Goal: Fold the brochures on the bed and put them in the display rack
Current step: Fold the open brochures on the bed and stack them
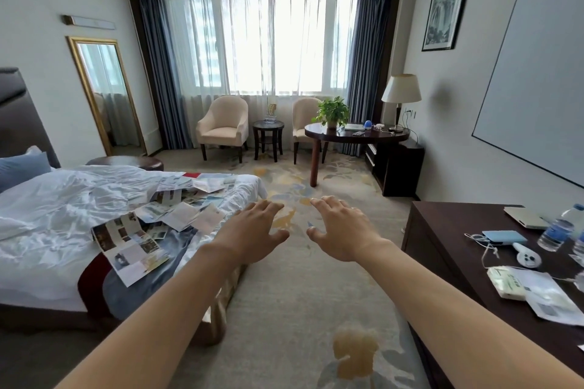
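Several brochures (177,204) lie scattered on the foot of the bed (63,199), at left. One large unfolded brochure (129,246) hangs over the near corner. My left hand (252,230) is stretched out palm down, fingers apart, just right of the bed's edge and holding nothing. My right hand (341,227) is beside it over the carpet, also spread and empty. A small clear display rack (271,112) stands on the round side table (268,126) between the armchairs by the window.
A dark dresser (442,230) at right carries water bottles (556,230), a blue case, cables and packets. A round desk (354,133) with a plant and lamp stands far right. Two armchairs (222,126) face the room. Patterned carpet runs between bed and dresser.
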`<action>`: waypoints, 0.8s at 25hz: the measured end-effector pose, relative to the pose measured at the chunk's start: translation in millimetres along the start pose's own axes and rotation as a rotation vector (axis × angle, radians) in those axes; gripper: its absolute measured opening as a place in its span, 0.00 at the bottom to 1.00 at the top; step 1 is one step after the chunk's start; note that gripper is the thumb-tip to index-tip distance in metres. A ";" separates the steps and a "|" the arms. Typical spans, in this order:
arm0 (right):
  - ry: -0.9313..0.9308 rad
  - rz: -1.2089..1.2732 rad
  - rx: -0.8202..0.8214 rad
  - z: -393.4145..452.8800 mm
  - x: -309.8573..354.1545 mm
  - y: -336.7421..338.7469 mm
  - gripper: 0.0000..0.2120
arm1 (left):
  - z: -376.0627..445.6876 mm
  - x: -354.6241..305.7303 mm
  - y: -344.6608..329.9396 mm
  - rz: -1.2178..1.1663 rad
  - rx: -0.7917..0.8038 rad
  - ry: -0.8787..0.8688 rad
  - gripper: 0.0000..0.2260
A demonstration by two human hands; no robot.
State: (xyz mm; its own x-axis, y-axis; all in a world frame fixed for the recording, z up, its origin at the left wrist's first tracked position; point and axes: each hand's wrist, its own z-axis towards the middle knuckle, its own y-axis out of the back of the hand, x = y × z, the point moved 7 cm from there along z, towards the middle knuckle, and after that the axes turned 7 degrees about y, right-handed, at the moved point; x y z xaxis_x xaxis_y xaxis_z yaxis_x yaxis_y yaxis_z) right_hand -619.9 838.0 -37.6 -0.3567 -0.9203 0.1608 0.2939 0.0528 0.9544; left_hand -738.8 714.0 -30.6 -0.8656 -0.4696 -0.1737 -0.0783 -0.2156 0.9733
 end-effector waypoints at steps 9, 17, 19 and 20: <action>-0.045 -0.020 -0.041 165.4 -51.9 -14.8 0.33 | 173.8 63.9 15.7 -0.008 -0.044 -0.074 0.29; -0.027 -0.017 -0.030 316.5 -122.1 -45.5 0.33 | 326.7 104.4 -14.4 -0.032 -0.011 -0.043 0.29; -0.014 -0.017 -0.019 361.7 -147.3 -56.9 0.35 | 374.5 115.6 -22.0 -0.035 -0.009 -0.027 0.29; -0.006 -0.020 -0.015 384.0 -159.6 -61.5 0.35 | 398.0 121.6 -24.9 -0.038 -0.005 -0.016 0.29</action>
State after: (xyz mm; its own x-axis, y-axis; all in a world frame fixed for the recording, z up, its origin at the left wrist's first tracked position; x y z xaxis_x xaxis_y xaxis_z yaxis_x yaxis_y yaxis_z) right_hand -921.6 1130.5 -25.2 -0.3681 -0.9188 0.1429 0.2994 0.0283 0.9537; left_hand -1038.9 1003.0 -16.3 -0.8698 -0.4474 -0.2081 -0.1089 -0.2373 0.9653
